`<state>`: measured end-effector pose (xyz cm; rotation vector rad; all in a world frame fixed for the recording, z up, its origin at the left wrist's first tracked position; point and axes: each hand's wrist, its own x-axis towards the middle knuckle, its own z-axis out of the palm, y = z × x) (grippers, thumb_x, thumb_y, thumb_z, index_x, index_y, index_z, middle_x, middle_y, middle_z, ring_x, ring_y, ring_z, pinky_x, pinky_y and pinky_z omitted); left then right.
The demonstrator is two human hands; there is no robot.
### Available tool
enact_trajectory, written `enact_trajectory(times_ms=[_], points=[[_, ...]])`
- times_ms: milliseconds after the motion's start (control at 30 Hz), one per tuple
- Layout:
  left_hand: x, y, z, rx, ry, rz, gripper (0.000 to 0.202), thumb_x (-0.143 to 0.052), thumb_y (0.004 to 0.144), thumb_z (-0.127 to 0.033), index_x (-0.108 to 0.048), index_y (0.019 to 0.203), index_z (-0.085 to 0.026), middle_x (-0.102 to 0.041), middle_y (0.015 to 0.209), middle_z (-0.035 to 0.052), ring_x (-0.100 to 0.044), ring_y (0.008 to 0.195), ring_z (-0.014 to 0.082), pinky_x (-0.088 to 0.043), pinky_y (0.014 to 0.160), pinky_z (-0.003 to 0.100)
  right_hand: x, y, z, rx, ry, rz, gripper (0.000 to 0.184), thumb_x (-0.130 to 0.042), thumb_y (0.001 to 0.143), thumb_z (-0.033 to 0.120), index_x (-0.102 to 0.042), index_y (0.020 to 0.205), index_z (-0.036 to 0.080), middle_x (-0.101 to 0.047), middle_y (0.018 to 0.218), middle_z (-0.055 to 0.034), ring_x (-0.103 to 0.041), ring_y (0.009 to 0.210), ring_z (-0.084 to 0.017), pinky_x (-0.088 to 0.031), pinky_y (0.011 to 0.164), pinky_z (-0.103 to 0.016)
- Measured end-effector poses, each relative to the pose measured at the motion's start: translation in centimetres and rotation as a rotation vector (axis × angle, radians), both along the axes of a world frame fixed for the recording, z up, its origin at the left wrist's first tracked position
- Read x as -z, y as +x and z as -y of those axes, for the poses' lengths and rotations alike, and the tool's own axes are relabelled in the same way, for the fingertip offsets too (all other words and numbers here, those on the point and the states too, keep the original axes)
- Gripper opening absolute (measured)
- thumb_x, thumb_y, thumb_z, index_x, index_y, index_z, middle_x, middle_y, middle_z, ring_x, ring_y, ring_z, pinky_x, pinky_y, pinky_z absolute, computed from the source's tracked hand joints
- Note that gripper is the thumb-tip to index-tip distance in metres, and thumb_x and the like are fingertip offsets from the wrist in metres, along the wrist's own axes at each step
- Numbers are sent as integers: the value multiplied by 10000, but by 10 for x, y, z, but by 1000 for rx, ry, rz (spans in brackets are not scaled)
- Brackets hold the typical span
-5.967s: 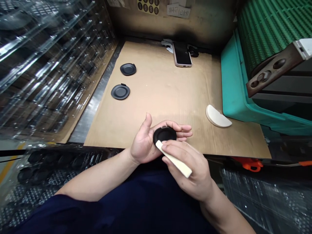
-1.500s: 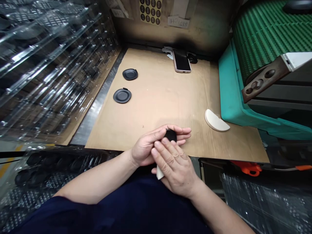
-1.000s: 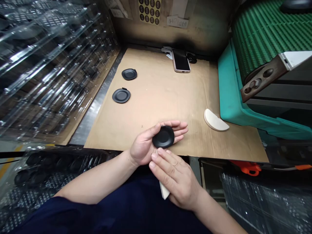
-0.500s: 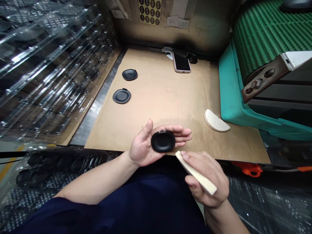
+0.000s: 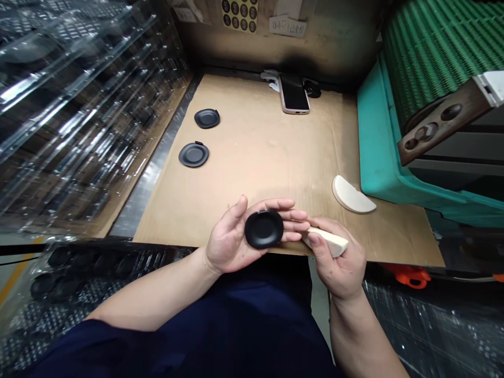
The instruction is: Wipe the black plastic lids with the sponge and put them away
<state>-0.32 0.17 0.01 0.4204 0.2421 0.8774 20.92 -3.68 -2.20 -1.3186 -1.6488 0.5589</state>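
Note:
On the upturned palm of my left hand [image 5: 230, 244] lies a black oval plastic part [image 5: 263, 229], a small tab at its far edge. That hand's fingers stretch out to the right beneath it. My right hand [image 5: 342, 262] pinches a cream-coloured sponge [image 5: 331, 242] between thumb and fingers, just right of the left fingertips; its near end is hidden behind the fingers. Two similar black oval parts lie on the cardboard, one farther away [image 5: 207, 118] and one nearer [image 5: 193, 154]. A half-round cream pad [image 5: 353, 195] rests at the right.
Cardboard [image 5: 255, 163] covers the table. A phone [image 5: 294, 94] lies at the back. Clear plastic trays [image 5: 79, 105] are stacked at left. At right stand a teal crate [image 5: 378, 136] and a green conveyor belt [image 5: 437, 58]. An orange handle [image 5: 409, 275] shows below the table edge.
My right hand has moved up and turned, bringing the sponge from a steep slant to nearly level beside the left fingertips. The black part on my left palm has tilted slightly towards me.

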Motion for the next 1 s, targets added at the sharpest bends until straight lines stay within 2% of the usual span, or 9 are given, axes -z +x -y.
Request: enact_trajectory(times_ms=[67, 133, 200, 267, 400, 500, 667, 800, 1000], points=[[0, 0, 1, -4, -1, -12, 581, -435, 1005, -526, -588, 1342, -77, -630, 1367, 243, -581, 1326, 401, -422, 1139, 544, -2, 0, 0, -3, -20, -6, 217, -674, 940, 233, -701, 1156, 243, -752, 1090, -44, -713, 981, -201, -562, 880, -358], [1, 0, 2, -5, 19, -42, 455, -558, 962, -322, -574, 1357, -98, -629, 1379, 220, -586, 1327, 383, -429, 1146, 529, -3, 1, 0, -12, -32, -14, 215, -674, 940, 234, -704, 1153, 241, -751, 1087, -45, -713, 976, -201, -561, 870, -359], [1, -1, 4, -3, 41, -75, 453, -582, 898, -124, -576, 1351, -121, -637, 1377, 191, -598, 1321, 359, -423, 1161, 526, -3, 1, 0, -26, -41, -23, 222, -671, 941, 234, -706, 1160, 237, -750, 1093, -53, -711, 981, -209, -561, 873, -373], [1, -1, 5, -5, 44, -102, 448, -555, 882, -43, -594, 1319, -130, -646, 1365, 176, -608, 1314, 347, -423, 1167, 531, -2, 1, 0, -37, -48, -35, 236, -668, 942, 234, -706, 1175, 232, -750, 1103, -61, -710, 992, -220, -563, 883, -391], [0, -1, 6, -15, 17, -140, 300, -503, 953, -70, -645, 1211, -127, -677, 1303, 170, -634, 1280, 342, -440, 1147, 561, -1, 1, 0, -31, -26, -16, 234, -672, 936, 227, -703, 1168, 236, -752, 1094, -54, -715, 977, -218, -571, 872, -383], [0, 0, 4, 2, 2, -134, 253, -504, 996, -181, -665, 1185, -131, -695, 1249, 168, -646, 1256, 338, -476, 1106, 563, -2, 1, 0, -19, -8, 12, 219, -671, 939, 243, -697, 1157, 240, -754, 1065, -45, -721, 941, -210, -578, 840, -366], [3, 0, 1, 25, 12, -68, 469, -407, 1022, -468, -675, 1202, -127, -677, 1236, 190, -635, 1231, 367, -560, 955, 511, -2, 0, -1, -19, -23, -3, 215, -672, 941, 249, -699, 1153, 237, -754, 1070, -50, -718, 958, -215, -579, 847, -374], [6, -1, 1, 9, 44, -90, 435, -410, 982, -378, -668, 1241, -143, -629, 1315, 187, -640, 1188, 338, -556, 916, 456, -2, 0, -2, -34, -21, -6, 222, -665, 943, 239, -697, 1162, 234, -750, 1072, -53, -715, 962, -212, -573, 856, -376], [9, -3, 5, -23, 142, -172, 473, -652, 908, -399, -604, 1335, -202, -578, 1305, 131, -643, 1112, 260, -528, 970, 396, -3, 0, -3, -36, 29, 26, 207, -667, 938, 235, -697, 1143, 227, -750, 1055, -54, -717, 934, -203, -564, 832, -350]])
